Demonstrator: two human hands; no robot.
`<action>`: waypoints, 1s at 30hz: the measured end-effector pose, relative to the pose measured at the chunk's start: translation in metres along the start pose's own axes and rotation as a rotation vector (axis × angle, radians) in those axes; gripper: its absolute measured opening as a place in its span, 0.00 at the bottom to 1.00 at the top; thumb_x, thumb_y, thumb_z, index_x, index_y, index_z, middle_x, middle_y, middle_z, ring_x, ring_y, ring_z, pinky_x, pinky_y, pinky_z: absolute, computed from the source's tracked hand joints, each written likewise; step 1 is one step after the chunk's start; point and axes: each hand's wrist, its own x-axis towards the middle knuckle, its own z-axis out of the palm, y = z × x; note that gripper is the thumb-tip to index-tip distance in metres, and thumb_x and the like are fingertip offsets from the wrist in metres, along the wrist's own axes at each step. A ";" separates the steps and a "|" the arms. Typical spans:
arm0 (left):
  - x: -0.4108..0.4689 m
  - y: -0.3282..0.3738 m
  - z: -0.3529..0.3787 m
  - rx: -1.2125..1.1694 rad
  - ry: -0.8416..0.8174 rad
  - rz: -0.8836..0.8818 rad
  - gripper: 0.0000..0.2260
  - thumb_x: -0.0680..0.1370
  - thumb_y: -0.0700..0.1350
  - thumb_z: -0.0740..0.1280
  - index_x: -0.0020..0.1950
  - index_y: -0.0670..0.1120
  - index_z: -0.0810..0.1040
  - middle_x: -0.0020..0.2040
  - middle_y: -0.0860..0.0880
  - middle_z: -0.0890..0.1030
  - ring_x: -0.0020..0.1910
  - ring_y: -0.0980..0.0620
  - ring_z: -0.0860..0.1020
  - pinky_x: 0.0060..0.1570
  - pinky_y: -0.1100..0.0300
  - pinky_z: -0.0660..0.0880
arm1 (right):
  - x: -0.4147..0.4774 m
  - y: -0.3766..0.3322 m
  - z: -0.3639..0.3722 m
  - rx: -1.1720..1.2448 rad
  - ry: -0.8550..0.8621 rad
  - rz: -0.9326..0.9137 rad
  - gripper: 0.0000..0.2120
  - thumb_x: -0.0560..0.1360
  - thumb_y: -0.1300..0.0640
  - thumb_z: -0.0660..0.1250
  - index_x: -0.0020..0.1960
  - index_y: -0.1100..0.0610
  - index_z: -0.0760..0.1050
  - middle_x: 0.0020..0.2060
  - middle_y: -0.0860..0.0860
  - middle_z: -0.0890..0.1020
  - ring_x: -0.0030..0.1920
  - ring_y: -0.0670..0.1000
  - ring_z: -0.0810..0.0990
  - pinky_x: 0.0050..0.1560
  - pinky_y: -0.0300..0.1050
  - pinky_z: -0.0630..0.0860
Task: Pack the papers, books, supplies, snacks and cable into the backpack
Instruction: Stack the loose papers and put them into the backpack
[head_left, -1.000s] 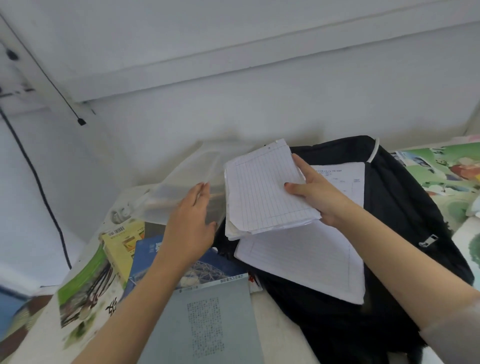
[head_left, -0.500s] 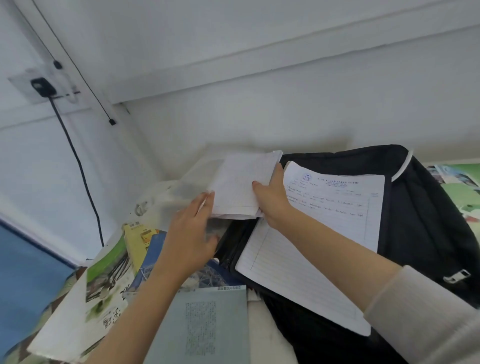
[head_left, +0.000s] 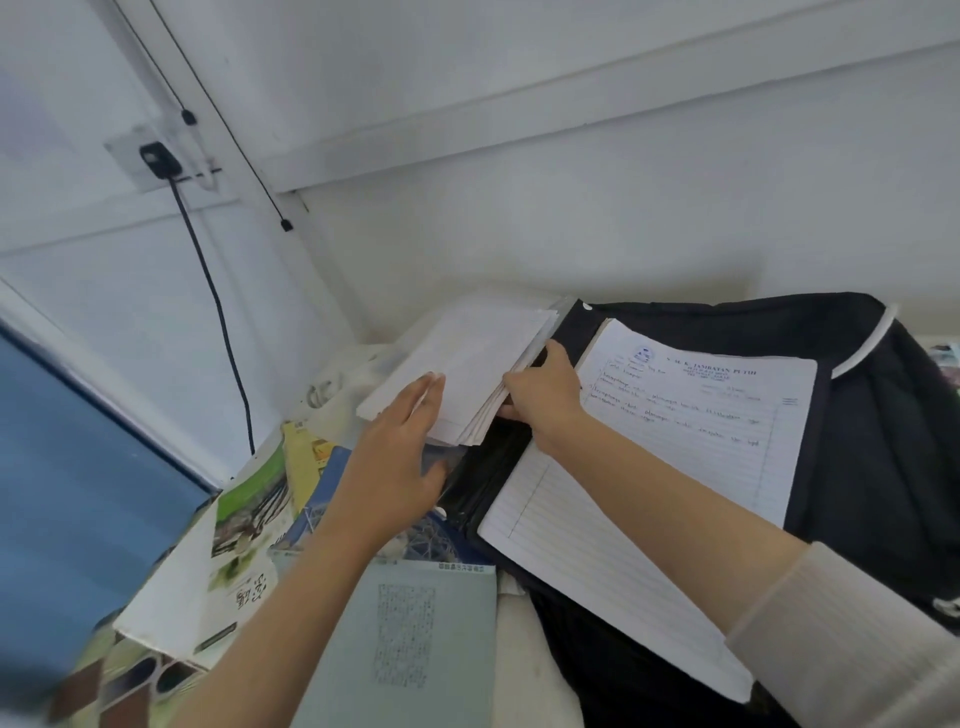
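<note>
A black backpack (head_left: 872, 467) lies on its side at the right, with a large lined sheet (head_left: 649, 493) bearing handwriting on top of it. Left of the backpack's top, my right hand (head_left: 545, 400) grips the right edge of a thick stack of lined papers (head_left: 483, 364). The stack looks hazy, as if partly inside a translucent plastic folder (head_left: 563, 306). My left hand (head_left: 395, 457) holds the folder's near left side, its fingers flat on top.
Books lie overlapped at the lower left: a grey-blue one (head_left: 415, 639), a green-and-white one (head_left: 234, 545), a blue one (head_left: 317, 499) and a yellow one (head_left: 306, 452). A white cable (head_left: 322, 389) sits by the wall. A black cord (head_left: 218, 312) hangs from a wall plug (head_left: 156, 158).
My right hand has carried the paper stack left and away from the backpack, into the folder held by my left hand. The view has swung left, showing more wall and the plug.
</note>
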 end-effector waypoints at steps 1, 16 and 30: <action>0.000 0.001 0.000 -0.005 0.003 -0.005 0.37 0.73 0.40 0.68 0.77 0.48 0.52 0.76 0.50 0.56 0.73 0.52 0.58 0.66 0.65 0.55 | 0.000 0.000 0.002 0.013 -0.010 0.008 0.16 0.74 0.71 0.62 0.53 0.53 0.65 0.52 0.56 0.76 0.50 0.54 0.78 0.35 0.44 0.81; -0.001 0.000 0.000 -0.094 0.007 -0.020 0.36 0.74 0.38 0.67 0.77 0.51 0.52 0.76 0.55 0.56 0.70 0.62 0.55 0.55 0.85 0.48 | 0.012 0.015 0.030 -0.018 0.057 -0.030 0.34 0.77 0.65 0.59 0.76 0.47 0.49 0.51 0.56 0.79 0.47 0.55 0.82 0.48 0.53 0.81; -0.002 0.001 0.000 -0.083 0.014 -0.004 0.37 0.73 0.38 0.68 0.76 0.49 0.52 0.76 0.53 0.55 0.70 0.63 0.52 0.59 0.84 0.42 | 0.020 -0.003 0.016 -0.051 0.019 0.021 0.37 0.73 0.74 0.64 0.75 0.51 0.58 0.70 0.50 0.65 0.54 0.57 0.79 0.41 0.48 0.82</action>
